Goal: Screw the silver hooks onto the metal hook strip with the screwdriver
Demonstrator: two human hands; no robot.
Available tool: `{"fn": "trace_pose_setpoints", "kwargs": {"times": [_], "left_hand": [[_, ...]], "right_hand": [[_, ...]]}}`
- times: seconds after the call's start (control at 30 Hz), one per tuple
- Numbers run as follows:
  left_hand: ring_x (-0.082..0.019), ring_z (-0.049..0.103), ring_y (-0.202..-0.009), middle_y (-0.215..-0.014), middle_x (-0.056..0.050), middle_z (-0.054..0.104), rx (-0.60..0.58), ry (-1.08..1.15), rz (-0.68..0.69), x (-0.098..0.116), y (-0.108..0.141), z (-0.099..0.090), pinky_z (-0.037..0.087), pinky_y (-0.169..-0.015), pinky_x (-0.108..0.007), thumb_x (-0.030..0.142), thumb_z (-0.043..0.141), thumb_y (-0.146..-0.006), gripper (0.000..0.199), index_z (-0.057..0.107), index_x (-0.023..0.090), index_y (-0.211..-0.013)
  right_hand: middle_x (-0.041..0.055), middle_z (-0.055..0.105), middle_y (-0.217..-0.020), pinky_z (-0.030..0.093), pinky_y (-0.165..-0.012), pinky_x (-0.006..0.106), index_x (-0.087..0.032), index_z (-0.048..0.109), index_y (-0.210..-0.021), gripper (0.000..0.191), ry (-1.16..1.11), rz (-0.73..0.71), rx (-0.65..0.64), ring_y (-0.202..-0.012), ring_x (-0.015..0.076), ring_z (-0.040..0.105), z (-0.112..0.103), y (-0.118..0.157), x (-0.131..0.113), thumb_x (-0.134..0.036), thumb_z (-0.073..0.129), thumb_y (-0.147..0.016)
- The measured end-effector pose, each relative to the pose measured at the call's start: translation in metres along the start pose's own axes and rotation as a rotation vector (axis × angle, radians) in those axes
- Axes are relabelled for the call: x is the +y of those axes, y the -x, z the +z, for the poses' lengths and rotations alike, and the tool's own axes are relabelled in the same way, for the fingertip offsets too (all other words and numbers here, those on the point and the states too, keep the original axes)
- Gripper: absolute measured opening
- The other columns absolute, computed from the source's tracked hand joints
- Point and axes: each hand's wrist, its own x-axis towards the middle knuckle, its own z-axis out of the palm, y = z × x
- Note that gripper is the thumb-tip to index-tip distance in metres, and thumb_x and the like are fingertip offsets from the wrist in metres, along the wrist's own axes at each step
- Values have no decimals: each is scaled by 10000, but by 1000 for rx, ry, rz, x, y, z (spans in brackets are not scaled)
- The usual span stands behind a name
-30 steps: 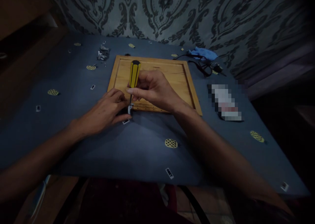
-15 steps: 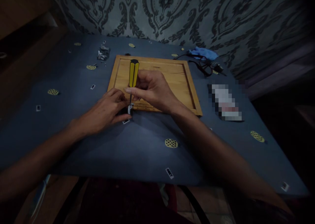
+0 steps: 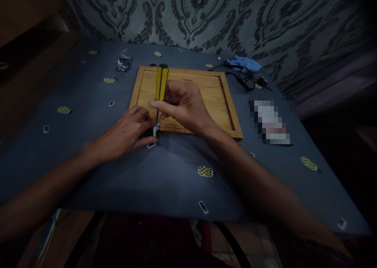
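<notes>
My right hand (image 3: 187, 105) is closed, thumb and fingers pinching a yellow and black screwdriver (image 3: 161, 85). The tool stands nearly upright, its tip down on a small metal bracket (image 3: 156, 130) at the front left edge of a wooden framed panel (image 3: 203, 99). Around that bracket curl the fingers of my left hand (image 3: 128, 132), thumb in front and fingertips behind, steadying it against the panel. The screw head, if any, is too small to make out.
A heap of small metal parts (image 3: 124, 63) lies at the back left of the blue-covered table (image 3: 173, 185). Eyeglasses (image 3: 246, 81), a blue cloth (image 3: 244, 63) and a blurred-out packet (image 3: 271, 122) are on the right. A patterned wall (image 3: 194, 16) rises behind.
The screwdriver handle has tipped slightly to the right and away, and my right hand has shifted up a little with it. My left hand stays in place on the bracket.
</notes>
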Motion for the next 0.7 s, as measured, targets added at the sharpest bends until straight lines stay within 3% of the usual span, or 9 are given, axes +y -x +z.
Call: {"fn": "trace_pose_setpoints", "kwargs": {"times": [0.13, 0.37, 0.7], "left_hand": [[-308, 604, -1132, -1132, -123, 661, -3, -35, 22, 1, 0, -2, 555, -996, -476, 497, 630, -1067, 387, 756, 154, -1193], [-292, 600, -1107, -1112, -108, 653, -4, -63, 34, 0, 0, -1, 538, -982, -456, 499, 622, -1073, 383, 744, 165, -1217], [-282, 603, -1103, -1119, -111, 661, 0, -84, 48, 0, 0, -1, 548, -982, -455, 536, 562, -1093, 427, 739, 157, -1178]], "right_hand": [[-46, 621, -743, 590, -577, 297, -266, 570, -804, 357, -36, 13, 50, -629, 134, 629, -7, -2, -4, -499, 808, -932], [-55, 589, -648, 531, -533, 317, -268, 519, -736, 428, 40, 51, 20, -566, 146, 625, -5, -1, 5, -519, 809, -928], [-44, 637, -749, 578, -608, 333, -274, 601, -849, 232, 20, 45, 30, -625, 149, 661, -2, 1, 4, -404, 752, -967]]}}
